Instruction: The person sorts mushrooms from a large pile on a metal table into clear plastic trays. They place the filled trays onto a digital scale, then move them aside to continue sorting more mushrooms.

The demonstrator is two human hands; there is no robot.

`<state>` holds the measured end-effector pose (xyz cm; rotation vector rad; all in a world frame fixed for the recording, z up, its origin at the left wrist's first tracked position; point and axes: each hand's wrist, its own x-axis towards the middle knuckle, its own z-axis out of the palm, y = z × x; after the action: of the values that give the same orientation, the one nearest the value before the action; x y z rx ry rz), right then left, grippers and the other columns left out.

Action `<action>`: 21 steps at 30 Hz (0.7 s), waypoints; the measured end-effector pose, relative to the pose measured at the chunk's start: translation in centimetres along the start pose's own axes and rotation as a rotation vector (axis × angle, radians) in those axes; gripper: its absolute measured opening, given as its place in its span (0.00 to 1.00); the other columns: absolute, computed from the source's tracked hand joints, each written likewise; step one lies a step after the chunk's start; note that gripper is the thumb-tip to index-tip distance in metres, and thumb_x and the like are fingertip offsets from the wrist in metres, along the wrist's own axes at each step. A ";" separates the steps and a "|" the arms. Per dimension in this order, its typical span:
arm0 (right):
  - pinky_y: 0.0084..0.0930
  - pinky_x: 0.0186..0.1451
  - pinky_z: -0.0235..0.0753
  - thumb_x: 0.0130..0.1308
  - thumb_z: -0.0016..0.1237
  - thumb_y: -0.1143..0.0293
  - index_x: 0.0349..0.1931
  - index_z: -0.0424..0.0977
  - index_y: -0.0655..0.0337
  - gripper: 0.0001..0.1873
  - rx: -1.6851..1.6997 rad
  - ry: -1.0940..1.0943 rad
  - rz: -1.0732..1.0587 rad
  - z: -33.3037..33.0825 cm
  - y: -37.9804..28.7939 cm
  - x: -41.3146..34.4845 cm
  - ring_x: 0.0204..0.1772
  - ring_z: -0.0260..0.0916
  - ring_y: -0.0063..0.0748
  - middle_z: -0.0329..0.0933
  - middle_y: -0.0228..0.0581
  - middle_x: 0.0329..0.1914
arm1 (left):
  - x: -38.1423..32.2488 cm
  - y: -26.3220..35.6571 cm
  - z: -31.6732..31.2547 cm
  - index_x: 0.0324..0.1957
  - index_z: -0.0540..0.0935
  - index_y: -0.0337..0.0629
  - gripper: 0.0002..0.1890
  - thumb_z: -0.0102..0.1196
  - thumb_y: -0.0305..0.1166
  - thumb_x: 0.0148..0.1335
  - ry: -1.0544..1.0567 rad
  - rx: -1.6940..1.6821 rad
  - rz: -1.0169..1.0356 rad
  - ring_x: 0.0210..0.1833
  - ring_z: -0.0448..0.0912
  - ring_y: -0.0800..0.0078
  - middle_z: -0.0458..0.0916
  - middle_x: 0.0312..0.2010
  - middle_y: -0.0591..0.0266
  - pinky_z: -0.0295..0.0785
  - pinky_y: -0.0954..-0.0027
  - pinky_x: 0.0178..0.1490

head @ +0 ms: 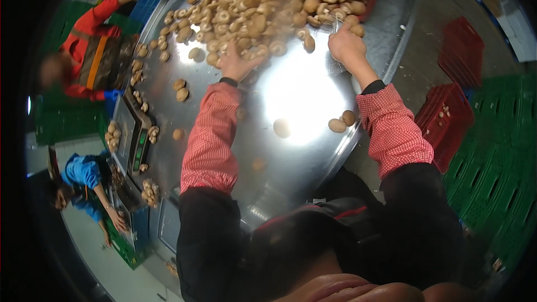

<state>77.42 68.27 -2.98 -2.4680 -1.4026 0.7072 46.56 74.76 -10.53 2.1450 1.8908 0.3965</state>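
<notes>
A big heap of brown shiitake mushrooms point(260, 8) covers the far part of a shiny metal table point(251, 147). At the heap's near edge is my left hand point(237, 63), thumb and fingers apart, its fingertips among the mushrooms. My right hand point(347, 46) grips a clear plastic bag point(334, 65), which hangs crumpled below the fist and also shows above it. A mushroom point(357, 30) sits right beside that fist; whether it is in the bag I cannot tell. Two loose mushrooms point(337, 125) lie by the right table edge.
On the left stands a weighing scale point(140, 151) with a lit green display and mushrooms on its plate. A person in red point(94, 21) with blue gloves and a person in blue point(82, 172) work beyond it. Red crates point(447, 113) and green crates point(486, 167) stand at right.
</notes>
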 end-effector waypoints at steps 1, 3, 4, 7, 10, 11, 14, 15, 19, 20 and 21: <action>0.44 0.53 0.72 0.61 0.33 0.66 0.57 0.56 0.73 0.25 0.034 -0.039 -0.042 1.0 -0.9 -0.3 0.51 0.74 0.58 0.75 0.64 0.47 | 0.0 0.8 -0.4 0.68 0.54 0.45 0.59 0.69 0.62 0.37 -0.033 0.023 0.031 0.56 0.69 0.42 0.70 0.54 0.34 0.66 0.52 0.58; 0.45 0.53 0.72 0.61 0.34 0.65 0.57 0.55 0.73 0.26 0.100 -0.115 -0.117 2.5 -2.3 -0.4 0.50 0.75 0.58 0.76 0.64 0.45 | -1.2 3.9 -2.3 0.68 0.57 0.47 0.60 0.72 0.61 0.33 -0.139 -0.013 0.031 0.54 0.69 0.44 0.63 0.52 0.36 0.67 0.54 0.58; 0.44 0.51 0.72 0.62 0.36 0.62 0.56 0.55 0.73 0.27 0.121 -0.103 -0.158 4.4 -2.6 -0.3 0.48 0.76 0.59 0.76 0.65 0.42 | -1.5 4.3 -1.3 0.67 0.58 0.47 0.60 0.72 0.62 0.32 -0.097 -0.040 0.046 0.54 0.68 0.44 0.62 0.52 0.36 0.66 0.55 0.59; 0.49 0.49 0.73 0.62 0.36 0.61 0.56 0.54 0.72 0.27 0.186 -0.109 -0.215 5.5 -4.7 -1.7 0.43 0.75 0.65 0.77 0.66 0.38 | -4.3 7.5 -3.0 0.66 0.61 0.49 0.58 0.74 0.58 0.31 -0.091 -0.167 0.110 0.59 0.62 0.41 0.56 0.54 0.34 0.62 0.59 0.65; 0.47 0.50 0.73 0.62 0.37 0.59 0.62 0.50 0.70 0.32 0.202 -0.137 -0.315 5.0 -5.4 -3.4 0.45 0.75 0.64 0.76 0.67 0.40 | -5.1 4.8 -0.2 0.65 0.63 0.53 0.54 0.73 0.56 0.33 -0.075 -0.354 -0.001 0.62 0.59 0.42 0.54 0.56 0.36 0.61 0.58 0.66; 0.47 0.52 0.71 0.62 0.38 0.58 0.64 0.48 0.67 0.34 0.212 -0.157 -0.289 5.0 -4.5 -2.8 0.47 0.74 0.64 0.75 0.67 0.42 | -5.1 5.5 -0.5 0.65 0.64 0.53 0.54 0.73 0.55 0.33 -0.098 -0.386 0.022 0.62 0.58 0.42 0.54 0.57 0.36 0.61 0.58 0.66; 0.44 0.53 0.71 0.62 0.36 0.60 0.65 0.46 0.65 0.33 0.328 -0.162 -0.239 5.9 -2.7 -2.3 0.47 0.76 0.59 0.77 0.62 0.41 | -6.2 7.1 -0.6 0.61 0.67 0.45 0.44 0.70 0.39 0.37 0.100 -0.384 0.190 0.55 0.68 0.49 0.68 0.50 0.40 0.67 0.59 0.59; 0.44 0.54 0.71 0.62 0.36 0.59 0.65 0.46 0.65 0.33 0.334 -0.202 -0.229 5.7 -2.6 -3.3 0.47 0.75 0.59 0.76 0.63 0.42 | -6.3 7.4 -0.1 0.61 0.67 0.44 0.43 0.70 0.38 0.39 0.037 -0.456 0.160 0.55 0.69 0.48 0.67 0.51 0.40 0.67 0.59 0.59; 0.44 0.57 0.69 0.62 0.36 0.60 0.66 0.50 0.62 0.32 0.300 -0.180 -0.191 6.8 0.2 -4.7 0.50 0.74 0.58 0.75 0.64 0.47 | -7.6 8.8 1.2 0.63 0.65 0.44 0.43 0.69 0.40 0.43 -0.088 -0.568 0.093 0.54 0.70 0.48 0.66 0.55 0.42 0.67 0.60 0.59; 0.44 0.57 0.69 0.62 0.36 0.60 0.66 0.50 0.61 0.32 0.287 -0.178 -0.163 6.4 0.7 -5.2 0.51 0.74 0.59 0.75 0.64 0.48 | -8.5 8.7 0.8 0.64 0.63 0.45 0.45 0.69 0.41 0.43 -0.052 -0.535 0.103 0.56 0.70 0.48 0.66 0.55 0.42 0.67 0.59 0.60; 0.44 0.57 0.69 0.62 0.36 0.60 0.66 0.51 0.60 0.31 0.275 -0.170 -0.133 5.8 1.4 -5.3 0.51 0.74 0.59 0.75 0.63 0.48 | -9.3 8.7 0.1 0.65 0.61 0.46 0.47 0.70 0.43 0.43 -0.018 -0.503 0.118 0.57 0.69 0.49 0.65 0.55 0.43 0.67 0.58 0.60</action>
<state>73.26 62.74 -6.94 -2.1265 -1.4031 1.0238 53.53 64.49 -7.75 1.9071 1.4575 0.7801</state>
